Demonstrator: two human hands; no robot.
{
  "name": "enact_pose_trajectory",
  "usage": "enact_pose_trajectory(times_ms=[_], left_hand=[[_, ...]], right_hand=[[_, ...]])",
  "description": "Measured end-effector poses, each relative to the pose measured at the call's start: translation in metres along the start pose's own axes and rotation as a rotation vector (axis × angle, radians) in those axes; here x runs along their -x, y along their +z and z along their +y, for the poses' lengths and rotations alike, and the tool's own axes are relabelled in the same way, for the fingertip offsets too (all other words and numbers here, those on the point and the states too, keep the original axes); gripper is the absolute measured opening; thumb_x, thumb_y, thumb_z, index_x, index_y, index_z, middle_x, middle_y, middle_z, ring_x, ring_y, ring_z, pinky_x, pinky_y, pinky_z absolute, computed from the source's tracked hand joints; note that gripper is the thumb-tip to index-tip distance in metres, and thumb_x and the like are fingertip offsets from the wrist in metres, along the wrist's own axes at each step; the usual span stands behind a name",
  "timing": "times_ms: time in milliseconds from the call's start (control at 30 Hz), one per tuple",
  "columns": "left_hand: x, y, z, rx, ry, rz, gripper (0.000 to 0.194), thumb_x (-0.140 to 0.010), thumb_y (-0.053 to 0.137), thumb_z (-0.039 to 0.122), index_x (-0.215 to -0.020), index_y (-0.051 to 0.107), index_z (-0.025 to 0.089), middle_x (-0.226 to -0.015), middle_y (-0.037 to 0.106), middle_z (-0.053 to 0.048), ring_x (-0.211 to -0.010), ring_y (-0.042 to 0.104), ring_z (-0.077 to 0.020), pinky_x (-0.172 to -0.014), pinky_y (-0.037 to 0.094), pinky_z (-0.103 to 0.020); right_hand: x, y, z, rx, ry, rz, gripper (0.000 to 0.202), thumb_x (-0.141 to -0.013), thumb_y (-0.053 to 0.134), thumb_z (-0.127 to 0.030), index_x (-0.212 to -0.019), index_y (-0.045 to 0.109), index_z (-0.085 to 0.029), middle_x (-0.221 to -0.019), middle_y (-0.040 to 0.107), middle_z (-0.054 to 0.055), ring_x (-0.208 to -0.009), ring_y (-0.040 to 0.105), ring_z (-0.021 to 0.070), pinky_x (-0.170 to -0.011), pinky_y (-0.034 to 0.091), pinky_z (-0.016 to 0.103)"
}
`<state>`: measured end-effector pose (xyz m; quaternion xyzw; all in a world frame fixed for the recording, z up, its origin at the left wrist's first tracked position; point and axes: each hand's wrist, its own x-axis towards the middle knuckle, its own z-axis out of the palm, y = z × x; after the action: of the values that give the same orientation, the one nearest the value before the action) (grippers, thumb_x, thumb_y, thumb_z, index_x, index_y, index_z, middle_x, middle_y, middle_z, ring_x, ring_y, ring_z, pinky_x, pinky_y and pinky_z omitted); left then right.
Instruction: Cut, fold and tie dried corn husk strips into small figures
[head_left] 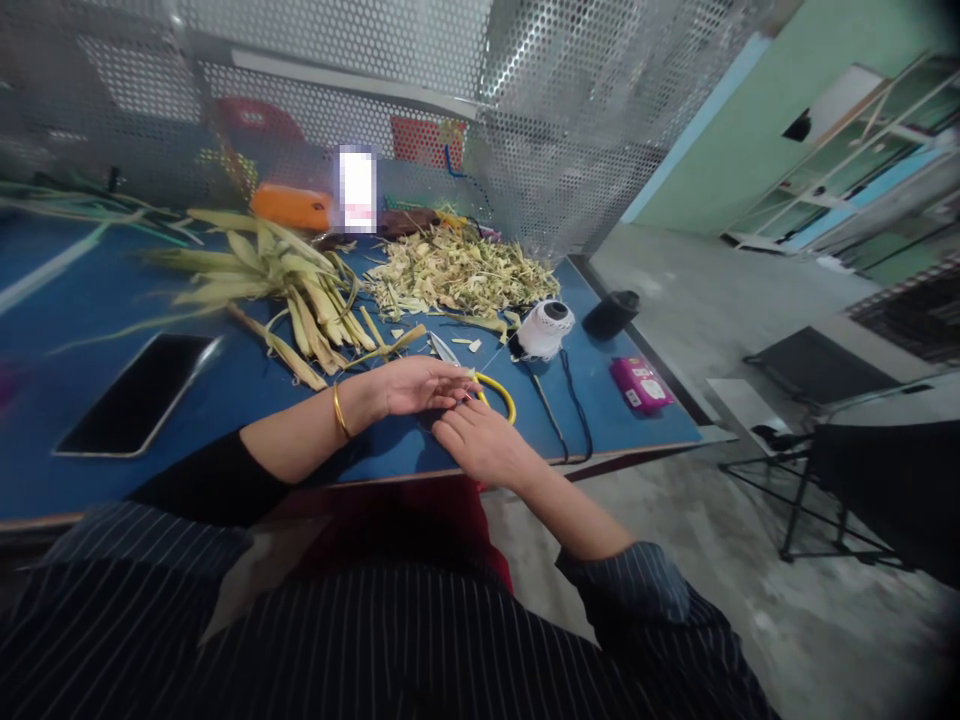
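My left hand (412, 387), a gold bangle at its wrist, is closed with its fingertips together. From a white thread spool (546, 330), a thin white thread (495, 357) runs to these fingertips, where a tiny pale bit also shows. Touching them from the right is my right hand (484, 440), its fingers bent and pinched; what they hold is too small to make out. Just beyond both hands lie scissors with yellow handles (504, 390), partly covered by the fingers. Long dried husk strips (315, 310) lie in a bunch to the left.
Behind the hands is a heap of shredded husk (457, 275). A dark phone (139, 395) lies at left on the blue table (285, 485). At right are a black spool (611, 315), a purple packet (641, 387) and a dark cord (576, 410). A perforated metal panel (360, 115) stands behind.
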<state>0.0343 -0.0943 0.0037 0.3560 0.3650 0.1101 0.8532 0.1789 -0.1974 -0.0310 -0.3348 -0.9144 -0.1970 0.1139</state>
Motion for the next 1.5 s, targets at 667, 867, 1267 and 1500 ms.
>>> enact_pose_trajectory(times_ms=[667, 867, 1267, 1500], left_hand=[[0.023, -0.027, -0.005, -0.098, 0.357, 0.191, 0.015, -0.076, 0.074, 0.02, -0.067, 0.065, 0.011, -0.062, 0.056, -0.002, -0.054, 0.053, -0.0078, -0.061, 0.052, -0.027], [0.028, -0.028, -0.001, -0.116, 0.379, 0.234, 0.015, -0.076, 0.073, 0.02, -0.067, 0.066, 0.01, -0.061, 0.056, -0.002, -0.051, 0.052, -0.0077, -0.059, 0.051, -0.027], [0.03, -0.033, 0.005, -0.107, 0.422, 0.255, 0.015, -0.074, 0.075, 0.02, -0.072, 0.067, 0.008, -0.063, 0.054, -0.001, -0.053, 0.051, -0.0072, -0.057, 0.053, -0.025], [0.031, -0.033, 0.006, -0.106, 0.434, 0.251, 0.012, -0.075, 0.073, 0.019, -0.073, 0.068, 0.008, -0.065, 0.054, -0.001, -0.053, 0.051, -0.0069, -0.056, 0.052, -0.023]], right_hand=[[0.007, -0.021, 0.15, 0.096, 1.244, -0.226, 0.076, -0.075, 0.056, -0.068, -0.127, 0.052, -0.013, -0.116, 0.056, 0.023, -0.097, 0.062, 0.0363, -0.078, 0.046, 0.043], [0.033, -0.029, 0.183, 0.003, 1.217, -0.237, 0.063, -0.073, 0.063, -0.052, -0.128, 0.055, -0.021, -0.117, 0.058, 0.016, -0.102, 0.06, 0.0312, -0.085, 0.046, 0.041], [0.052, -0.039, 0.128, 0.098, 1.009, 0.076, 0.052, -0.082, 0.057, -0.05, -0.121, 0.057, -0.014, -0.12, 0.059, 0.019, -0.112, 0.052, 0.0326, -0.093, 0.04, 0.043], [0.002, -0.011, 0.022, -0.097, 0.694, -0.33, 0.032, -0.081, 0.051, -0.022, -0.11, 0.057, -0.011, -0.094, 0.065, 0.015, -0.081, 0.062, 0.0243, -0.07, 0.044, 0.031]])
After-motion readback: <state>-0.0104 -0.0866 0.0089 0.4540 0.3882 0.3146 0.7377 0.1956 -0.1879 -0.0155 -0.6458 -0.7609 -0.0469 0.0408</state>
